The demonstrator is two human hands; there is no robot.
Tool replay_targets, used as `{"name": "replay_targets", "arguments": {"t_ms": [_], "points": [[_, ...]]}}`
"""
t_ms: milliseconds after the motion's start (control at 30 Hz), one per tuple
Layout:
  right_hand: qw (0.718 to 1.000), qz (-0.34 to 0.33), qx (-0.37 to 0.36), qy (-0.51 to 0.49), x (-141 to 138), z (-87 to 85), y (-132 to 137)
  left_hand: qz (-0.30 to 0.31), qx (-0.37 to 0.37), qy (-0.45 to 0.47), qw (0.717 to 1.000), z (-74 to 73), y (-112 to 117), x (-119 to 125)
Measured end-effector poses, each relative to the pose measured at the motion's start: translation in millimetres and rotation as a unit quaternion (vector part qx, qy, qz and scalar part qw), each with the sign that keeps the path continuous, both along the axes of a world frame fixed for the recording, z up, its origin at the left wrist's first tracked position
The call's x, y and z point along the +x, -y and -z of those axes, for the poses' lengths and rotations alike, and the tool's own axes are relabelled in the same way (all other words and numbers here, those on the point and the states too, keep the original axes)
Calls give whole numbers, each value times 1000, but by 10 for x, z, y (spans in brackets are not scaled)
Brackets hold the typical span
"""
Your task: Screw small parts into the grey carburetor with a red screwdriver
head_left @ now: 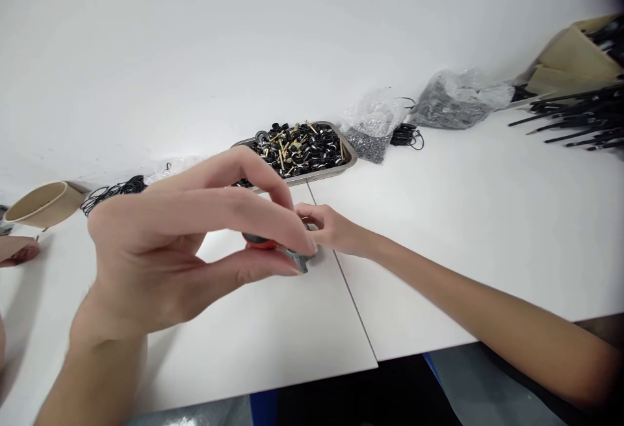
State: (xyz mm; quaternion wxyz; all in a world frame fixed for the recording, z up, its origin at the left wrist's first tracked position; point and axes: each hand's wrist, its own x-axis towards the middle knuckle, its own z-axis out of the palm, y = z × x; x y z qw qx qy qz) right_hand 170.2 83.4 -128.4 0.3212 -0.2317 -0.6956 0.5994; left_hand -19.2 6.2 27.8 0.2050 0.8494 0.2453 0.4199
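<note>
My left hand (195, 244) is large in the foreground, its thumb and fingers pinched together on a small grey part (303, 262). A red and dark rounded object (260, 242) shows between the thumb and fingers; most of it is hidden, and I cannot tell its kind. My right hand (324, 224) is just behind the left fingertips, with its fingers curled and closed close to the grey part. What the right fingers grip is covered by the left hand. Both hands are over the white table (273, 341), near the seam between two tabletops.
Behind my hands, a metal tray (348, 159) holds many small black and brass-coloured parts. Clear bags of small parts (370, 127) and a coiled black cable (407, 134) lie along the wall. Black rods (580, 114) spread at right. Another person's hand (17, 250) and a beige bowl (46, 205) are at left.
</note>
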Motion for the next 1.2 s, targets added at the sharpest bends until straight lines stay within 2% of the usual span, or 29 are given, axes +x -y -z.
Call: {"name": "replay_targets", "arguments": {"t_ms": [133,267,367,467,667,833,900,1100,1200], "points": [[1000,5,13,-4,4,14,1,-22,-32,1,999,30,10,-42],[1000,9,3,2,0,14,2,15,-50,-36,998,-43,-6,-41],[1000,0,-5,-1,-4,9,-3,37,-17,-33,999,-72,-31,0],[1000,-7,3,-10,-3,11,-9,38,8,5,999,-32,-31,-10],[1000,7,-3,-4,4,20,1,20,-59,-35,997,-32,29,-71],[1000,-1,-1,4,8,21,-11,51,1,0,999,-60,-12,2],[1000,-2,4,-2,9,26,-18,42,2,6,999,-44,-12,-14],[1000,9,4,4,10,19,-5,-37,-84,-21,996,-25,64,-129],[1000,9,-6,2,11,11,-1,1,-61,-22,998,-33,33,-90]]}}
